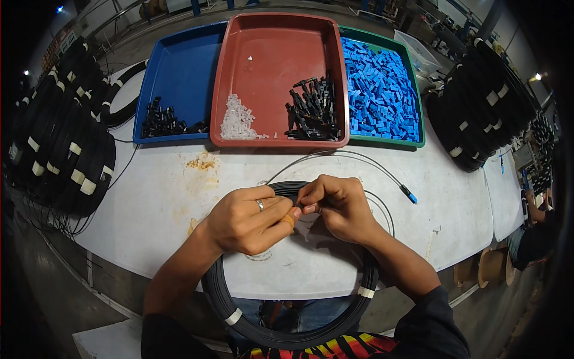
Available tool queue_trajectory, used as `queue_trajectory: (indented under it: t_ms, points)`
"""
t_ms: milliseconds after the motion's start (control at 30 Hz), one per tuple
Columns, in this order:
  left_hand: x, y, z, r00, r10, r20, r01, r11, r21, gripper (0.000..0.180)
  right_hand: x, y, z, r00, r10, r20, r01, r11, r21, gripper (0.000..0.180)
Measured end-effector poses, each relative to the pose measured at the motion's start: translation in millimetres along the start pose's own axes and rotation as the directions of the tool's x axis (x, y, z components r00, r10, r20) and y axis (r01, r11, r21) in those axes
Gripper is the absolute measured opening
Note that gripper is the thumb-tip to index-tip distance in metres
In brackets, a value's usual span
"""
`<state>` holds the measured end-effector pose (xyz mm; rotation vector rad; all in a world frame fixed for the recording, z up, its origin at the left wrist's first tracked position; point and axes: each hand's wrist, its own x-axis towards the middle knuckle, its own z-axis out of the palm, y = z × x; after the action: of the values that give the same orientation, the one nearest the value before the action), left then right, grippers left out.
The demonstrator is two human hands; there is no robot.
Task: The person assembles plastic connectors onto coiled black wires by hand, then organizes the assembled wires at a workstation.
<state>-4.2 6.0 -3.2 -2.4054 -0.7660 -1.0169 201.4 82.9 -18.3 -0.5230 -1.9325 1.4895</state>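
Observation:
My left hand [250,220], with a ring and an orange wrap on one finger, is closed in a pinch. Its fingertips meet those of my right hand [338,208], which is pinched too. Between them is something small and dark, mostly hidden by the fingers. Below both hands lies a coil of black cable [216,287], tied with white tape bands, partly on the table and partly over its near edge. One loose cable end arcs out to the right and carries a blue-tipped connector [409,194], which rests on the table apart from my hands.
Behind my hands stand a blue tray [179,60] with black parts, a red tray [269,48] with clear and black pieces, and a green tray [420,119] full of blue connectors. Stacked black cable coils [60,155] rise at left, and more coils [478,107] at right.

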Motion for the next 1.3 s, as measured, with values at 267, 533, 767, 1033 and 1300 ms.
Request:
queue_trajectory:
  t_ms: [267,533,767,1033,1300]
  points:
    - [-7,-2,-6,1.0,-0.006,0.01,0.007,0.997,-0.083,0.014,0,-4,0,0.995,-0.086,0.041,0.091,0.989,-0.12,0.019]
    - [3,11,-7,0.576,-0.755,0.313,0.688,0.241,-0.685,0.013,5,-8,0,0.614,-0.777,0.139,0.653,0.401,-0.643,0.017]
    - [0,-1,0,0.981,-0.194,-0.031,0.18,0.952,-0.247,0.012,-3,-20,1,0.908,-0.417,0.038,0.371,0.762,-0.531,0.02]
    - [-1,-2,-2,0.978,-0.207,-0.026,0.198,0.96,-0.198,0.014,-1,-8,0,0.973,-0.231,-0.018,0.219,0.945,-0.244,0.025]
    - [4,7,-3,0.719,-0.679,0.148,0.621,0.532,-0.575,0.015,2,-16,1,0.665,-0.722,0.189,0.639,0.42,-0.644,0.018]
